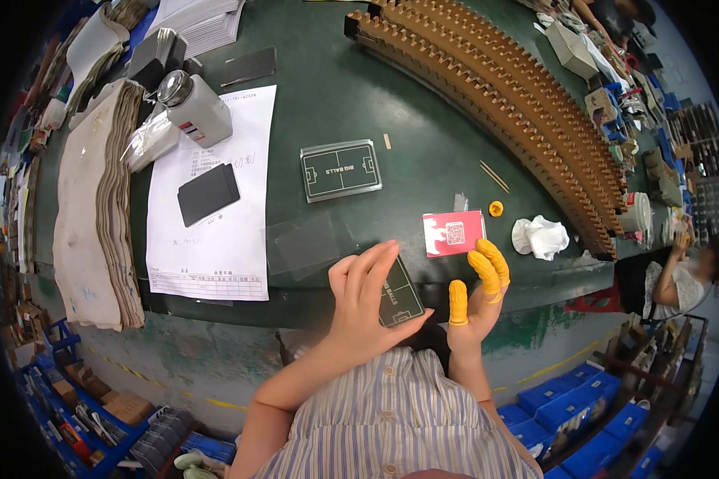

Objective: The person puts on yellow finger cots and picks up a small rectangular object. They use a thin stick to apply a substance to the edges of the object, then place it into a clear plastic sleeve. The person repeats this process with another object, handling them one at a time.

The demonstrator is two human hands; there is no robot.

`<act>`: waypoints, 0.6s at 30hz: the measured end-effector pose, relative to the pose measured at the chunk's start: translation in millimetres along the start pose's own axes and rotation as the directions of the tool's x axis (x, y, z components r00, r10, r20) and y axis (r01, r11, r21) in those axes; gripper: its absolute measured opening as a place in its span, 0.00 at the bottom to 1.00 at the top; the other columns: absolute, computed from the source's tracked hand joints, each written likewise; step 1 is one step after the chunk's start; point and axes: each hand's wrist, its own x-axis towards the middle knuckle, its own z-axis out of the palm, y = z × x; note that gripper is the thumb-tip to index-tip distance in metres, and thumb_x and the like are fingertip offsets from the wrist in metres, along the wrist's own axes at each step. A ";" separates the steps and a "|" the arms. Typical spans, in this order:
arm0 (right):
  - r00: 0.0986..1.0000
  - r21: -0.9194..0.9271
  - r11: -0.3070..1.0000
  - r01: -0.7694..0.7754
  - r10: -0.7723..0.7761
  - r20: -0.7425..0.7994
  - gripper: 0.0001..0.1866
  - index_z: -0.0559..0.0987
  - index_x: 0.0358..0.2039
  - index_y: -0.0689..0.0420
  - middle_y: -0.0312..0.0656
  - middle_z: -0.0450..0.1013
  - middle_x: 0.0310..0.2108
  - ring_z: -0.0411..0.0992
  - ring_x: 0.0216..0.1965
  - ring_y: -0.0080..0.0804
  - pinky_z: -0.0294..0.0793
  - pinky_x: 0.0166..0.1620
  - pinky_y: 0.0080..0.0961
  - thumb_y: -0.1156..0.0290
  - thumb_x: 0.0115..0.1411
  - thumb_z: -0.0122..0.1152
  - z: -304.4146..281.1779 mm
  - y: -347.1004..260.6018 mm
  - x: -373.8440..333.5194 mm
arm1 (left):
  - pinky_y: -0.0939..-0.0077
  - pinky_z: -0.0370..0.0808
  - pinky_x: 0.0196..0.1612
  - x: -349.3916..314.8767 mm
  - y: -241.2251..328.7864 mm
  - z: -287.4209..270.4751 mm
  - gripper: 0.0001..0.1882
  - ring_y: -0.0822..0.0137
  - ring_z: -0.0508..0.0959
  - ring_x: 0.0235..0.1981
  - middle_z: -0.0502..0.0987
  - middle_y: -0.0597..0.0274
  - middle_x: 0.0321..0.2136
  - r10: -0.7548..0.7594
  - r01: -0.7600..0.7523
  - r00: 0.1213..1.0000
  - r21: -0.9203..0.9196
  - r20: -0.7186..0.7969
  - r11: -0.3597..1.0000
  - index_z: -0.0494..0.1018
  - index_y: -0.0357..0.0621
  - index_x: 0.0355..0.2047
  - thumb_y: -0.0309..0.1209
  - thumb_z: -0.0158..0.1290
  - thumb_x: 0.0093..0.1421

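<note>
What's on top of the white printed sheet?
On the sheet: dark cards near its middle. The silver-capped bottle and clear plastic overlap its upper left in view. Whatever is printed beneath these can't be seen.

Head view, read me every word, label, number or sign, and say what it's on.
Wording not copied; print stands on:
Dark card in the left hand: pale lettering, partly covered.
Dark card stack: pale lettering.
Red-and-white card: square code.
White sheet: print and handwriting, much of it too small to read.
Pale bottle: red-marked label, too small to read.
</note>
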 end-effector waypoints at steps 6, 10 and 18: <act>0.998 0.036 0.997 -0.070 0.070 0.005 0.21 0.72 0.50 0.62 0.46 0.68 0.51 0.66 0.52 0.39 0.64 0.56 0.32 0.75 0.56 0.62 -1.6 11.7 -0.4 | 0.61 0.56 0.57 5.6 2.7 0.1 0.61 0.54 0.61 0.53 0.66 0.49 0.56 -0.004 0.004 1.000 -0.042 -0.009 0.999 0.45 0.38 0.65 0.35 0.73 0.37; 0.993 0.168 0.979 -0.120 0.115 0.034 0.22 0.71 0.51 0.62 0.45 0.69 0.48 0.67 0.50 0.36 0.64 0.55 0.30 0.76 0.55 0.62 1.2 9.4 -3.7 | 0.61 0.56 0.57 8.1 4.3 -3.1 0.64 0.54 0.60 0.53 0.66 0.47 0.57 -0.025 0.026 0.999 -0.023 0.027 0.999 0.41 0.39 0.66 0.36 0.73 0.37; 0.994 0.143 0.987 -0.067 0.053 0.096 0.21 0.74 0.48 0.61 0.45 0.71 0.45 0.67 0.48 0.37 0.65 0.52 0.32 0.74 0.53 0.64 -1.0 -0.4 0.1 | 0.60 0.62 0.58 4.3 -8.4 6.2 0.64 0.51 0.68 0.56 0.64 0.44 0.57 0.042 -0.045 0.999 -0.203 -0.019 0.978 0.40 0.41 0.64 0.36 0.75 0.36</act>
